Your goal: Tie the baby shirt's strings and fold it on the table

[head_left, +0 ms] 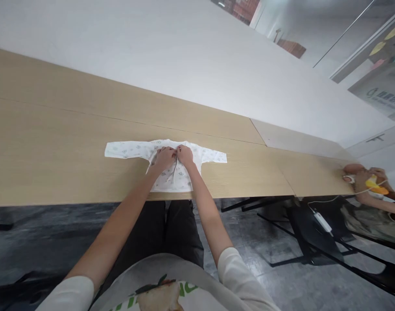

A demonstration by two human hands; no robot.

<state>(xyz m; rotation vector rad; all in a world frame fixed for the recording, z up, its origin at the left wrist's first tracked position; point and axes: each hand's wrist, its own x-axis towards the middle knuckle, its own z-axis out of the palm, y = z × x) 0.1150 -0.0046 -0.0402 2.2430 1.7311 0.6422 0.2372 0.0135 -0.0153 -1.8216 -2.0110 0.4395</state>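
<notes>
Head feed only. I count one shirt [170,178], small, white, printed, laid flat on the table [71,160] at the middle of the frame. Two sleeves, both stretched out: one sleeve [128,149] toward frame left, the other [214,156] toward frame right. Bottom hem sits near the table's front edge.

Two hands of the wearer, both on the shirt's upper front, side by side and close together. Left hand [165,159]: fingers bent, lying over the cloth. Right hand [184,154]: fingers curled in, knuckles up. Fingertips too small for me to read, so I can't tell whether either one pinches the cloth. A fold runs down the front below and between them.

Far right: one co-worker, two hands [362,176] close together at the table's end, next to one orange-yellow item [375,185] and one round pinkish thing [353,168]; I can't identify either. Lower right: one white power strip [323,222] with a cable, on a black chair [314,242]. One sign [383,97], upper right; lettering blurred.
</notes>
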